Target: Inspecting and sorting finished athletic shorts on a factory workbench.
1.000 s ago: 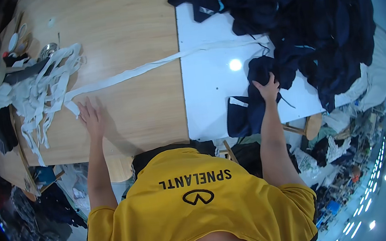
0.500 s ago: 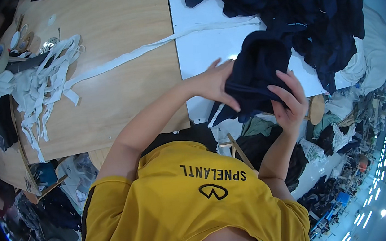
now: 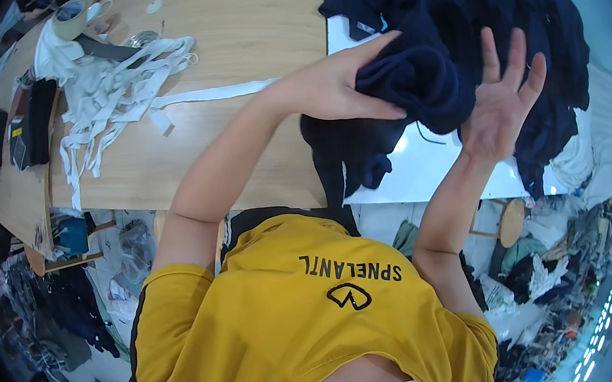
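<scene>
The left hand [image 3: 339,85] grasps a dark navy garment [image 3: 417,73], thumb and fingers spread apart around its bunched edge. The right hand [image 3: 499,110] is spread, fingers apart and palm showing, just beside the garment's right side; whether it touches the cloth cannot be told. The garment is over the worktop [image 3: 256,15], near the seam between its wooden and white parts, and its folds curl into a pocket-like hollow whose inside is too dark to read. A heap of dark clothing [image 3: 536,21] lies beyond the right hand. On the wooden part, at the left, white strips [image 3: 116,84] lie tangled near a roll of tape [image 3: 70,22]. Below the worktop, a crumpled clear plastic bag [image 3: 137,244] sits at the left and a whitish sack [image 3: 496,292] at the right, the contents of both too unclear to tell
</scene>
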Tool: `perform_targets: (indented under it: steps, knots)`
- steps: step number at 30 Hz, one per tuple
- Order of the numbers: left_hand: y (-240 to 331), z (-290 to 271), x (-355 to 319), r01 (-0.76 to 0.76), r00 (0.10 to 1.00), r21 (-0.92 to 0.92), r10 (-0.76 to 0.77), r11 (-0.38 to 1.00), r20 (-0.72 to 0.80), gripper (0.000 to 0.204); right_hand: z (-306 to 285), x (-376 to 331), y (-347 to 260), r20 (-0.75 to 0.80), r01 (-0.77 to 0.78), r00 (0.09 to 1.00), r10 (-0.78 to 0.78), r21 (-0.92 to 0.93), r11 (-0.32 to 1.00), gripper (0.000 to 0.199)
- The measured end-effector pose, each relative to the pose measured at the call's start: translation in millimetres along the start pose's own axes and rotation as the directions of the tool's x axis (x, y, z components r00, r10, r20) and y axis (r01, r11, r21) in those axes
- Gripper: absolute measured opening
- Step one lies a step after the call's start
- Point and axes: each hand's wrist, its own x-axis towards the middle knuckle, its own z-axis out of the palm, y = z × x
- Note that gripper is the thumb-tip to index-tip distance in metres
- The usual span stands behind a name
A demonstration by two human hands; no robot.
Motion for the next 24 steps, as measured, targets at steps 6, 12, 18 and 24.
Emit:
perform_targets:
  steps: [6, 12, 18, 24]
  knots:
    - [61, -33, 3, -0.21, 0.95, 0.376, 0.098, 0.902, 0.295, 0.062, 18, 4, 34, 0.321, 0.123, 0.946, -0.035, -0.259, 0.958, 0.101]
    - [71, -76, -20, 0.036, 0.997, 0.843, 0.032, 0.536, -0.063, 0.064, 7, 21, -5, -0.218, 0.007, 0.967, -0.134, -0.5, 0.866, 0.028]
    - [57, -83, -36, 0.179, 0.98, 0.908, 0.007, 0.379, -0.196, 0.044, 26, 30, -21, -0.354, -0.138, 0.935, -0.018, -0.412, 0.901, 0.032]
    - [53, -41, -15, 0.099, 0.835, -0.075, -0.124, 0.992, -0.536, 0.034, 68, -11, 0, 0.18, 0.012, 0.984, 0.011, -0.124, 0.992, 0.111]
